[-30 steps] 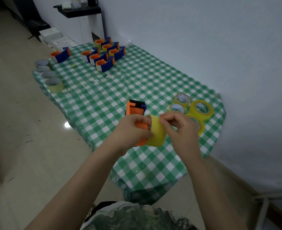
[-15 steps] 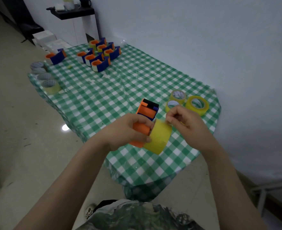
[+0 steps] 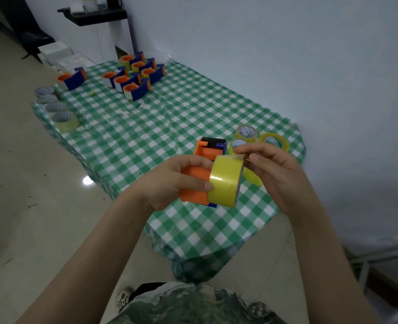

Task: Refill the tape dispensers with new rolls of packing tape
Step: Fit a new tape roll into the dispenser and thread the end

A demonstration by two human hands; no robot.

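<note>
**Roll seated on dispenser; tape end being lifted**

Status: the left hand (image 3: 170, 181) has its fingers curled round the orange tape dispenser (image 3: 194, 183) and holds it in the air above the near part of the green checked tablecloth (image 3: 146, 136). A yellow roll of packing tape (image 3: 226, 181) is already on the dispenser. The right hand (image 3: 277, 174) pinches the loose tape end (image 3: 239, 156) at the roll's top edge between thumb and forefinger.

Done, by my reading: a cluster of blue-and-orange dispensers (image 3: 135, 76) at the far end appears loaded, as does one more dispenser (image 3: 73, 79) set apart to the left.

Left: draw this end forward to the cutter. The spare yellow rolls (image 3: 274, 141) lie just beyond the hands. I cannot tell whether the row of rolls at the left edge (image 3: 62, 116) is new or spent.

Change from half a second ago: the dispenser is turned, so the roll's curved face now shows. The right hand's fingers have moved from the roll's upper corner to its top edge. A short clear tab is now raised there.
</note>
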